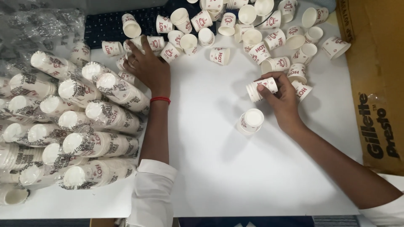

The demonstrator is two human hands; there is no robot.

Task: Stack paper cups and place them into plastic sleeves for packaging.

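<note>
A white table top [235,176] fills most of the view, with a strip of dark floor seen below its near edge. Nearest on it, a short stack of paper cups [250,121] stands upside down, and this stack serves as the landmark. Just beyond it and slightly to its right, the right hand [283,97] is closed around a second small nest of cups [261,88], which is pinched on its side between thumb and fingers. Well to the left of the standing stack, many long sleeves of nested cups in clear wrap [80,126] are piled, so a large share appears already stacked and bagged. Farther off and to the left of the stack, the left hand [145,63], marked by a red thread at the wrist, is laid with fingers spread over loose cups. Beyond the stack, a wide scatter of single cups [252,33] lies unstacked, so a good deal seems left. A dark keyboard [109,25] is partly covered by them at the far edge, and a brown cardboard box [374,84] stands far right of the stack.
</note>
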